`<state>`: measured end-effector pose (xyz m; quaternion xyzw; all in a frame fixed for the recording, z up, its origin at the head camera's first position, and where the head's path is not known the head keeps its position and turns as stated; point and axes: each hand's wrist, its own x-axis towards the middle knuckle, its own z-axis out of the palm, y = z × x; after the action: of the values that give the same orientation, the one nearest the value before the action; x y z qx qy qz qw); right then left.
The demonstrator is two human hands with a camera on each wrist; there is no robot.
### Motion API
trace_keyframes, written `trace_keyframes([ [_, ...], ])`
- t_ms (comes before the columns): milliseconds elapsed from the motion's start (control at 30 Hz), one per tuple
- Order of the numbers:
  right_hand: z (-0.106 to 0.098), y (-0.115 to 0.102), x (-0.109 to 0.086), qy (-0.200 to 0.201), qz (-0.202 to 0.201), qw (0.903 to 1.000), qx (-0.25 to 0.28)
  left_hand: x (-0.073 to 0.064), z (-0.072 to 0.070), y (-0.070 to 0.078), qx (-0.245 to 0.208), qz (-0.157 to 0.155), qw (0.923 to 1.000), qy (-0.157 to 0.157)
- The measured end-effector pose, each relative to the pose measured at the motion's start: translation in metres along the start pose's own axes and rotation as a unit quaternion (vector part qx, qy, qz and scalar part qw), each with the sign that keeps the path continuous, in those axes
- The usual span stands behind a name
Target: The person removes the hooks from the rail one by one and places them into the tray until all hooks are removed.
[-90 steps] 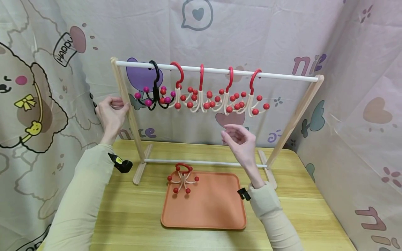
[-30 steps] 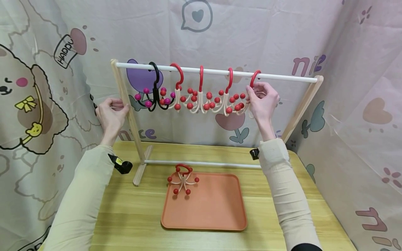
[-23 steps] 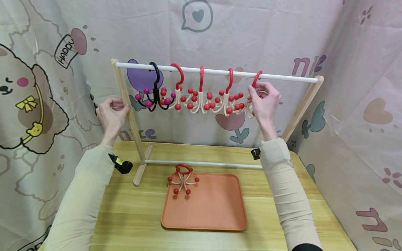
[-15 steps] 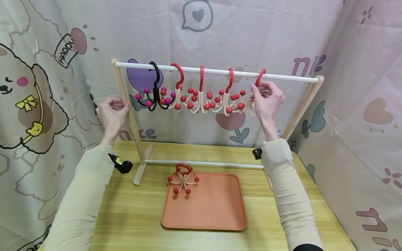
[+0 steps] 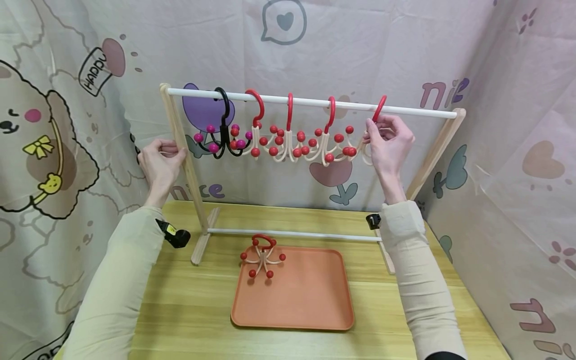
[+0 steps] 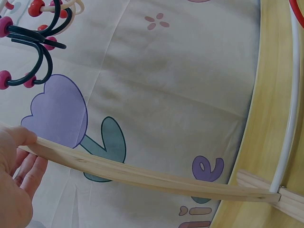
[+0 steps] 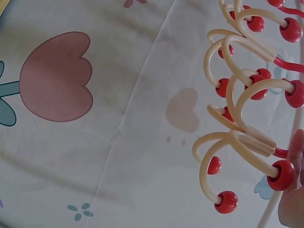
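My left hand (image 5: 159, 167) pinches the left wooden post (image 6: 118, 172) of a small clothes rack, thumb on one side and fingers on the other. At the rail's right part, my right hand (image 5: 390, 145) grips a cream multi-arm hanger (image 7: 251, 140) with red ball tips by its red hook's stem. That hook stands tilted at the white rail (image 5: 414, 109), its top a little above it; whether it bears on the rail I cannot tell. Left of it hang several similar hangers, among them a cream one (image 5: 325, 145), and one black hanger (image 5: 223, 132) with pink balls.
An orange tray (image 5: 297, 295) lies on the wooden table (image 5: 189, 310), with another cream-and-red hanger (image 5: 263, 257) on its back left corner. Below runs the rack's lower white bar (image 5: 292, 233). Printed curtains (image 5: 288, 65) surround the table at the back and sides.
My right hand has risen from above the tray, taken hold of the rightmost hanger and shifted it rightward along the rail. The hook now sits slightly higher. My left hand has stayed put.
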<state>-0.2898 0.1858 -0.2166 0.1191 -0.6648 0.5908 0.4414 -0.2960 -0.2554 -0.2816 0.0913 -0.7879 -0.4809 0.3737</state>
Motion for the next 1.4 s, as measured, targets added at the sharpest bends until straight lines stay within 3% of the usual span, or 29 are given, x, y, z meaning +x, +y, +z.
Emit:
trace_keyframes([
  [333, -0.006, -0.004, 0.0, 0.0, -0.019, 0.9998, -0.005, 0.0, -0.001, 0.0, 0.001, -0.006, 1.0, -0.005],
  [867, -0.016, -0.008, -0.002, 0.012, -0.004, 0.9993, 0.036, 0.001, 0.0, -0.001, 0.005, -0.001, 1.0, -0.001],
  [1400, -0.041, -0.01, -0.011, 0.033, 0.031, 0.9947, 0.093, 0.0, 0.0, 0.001, 0.005, -0.004, 1.0, 0.001],
])
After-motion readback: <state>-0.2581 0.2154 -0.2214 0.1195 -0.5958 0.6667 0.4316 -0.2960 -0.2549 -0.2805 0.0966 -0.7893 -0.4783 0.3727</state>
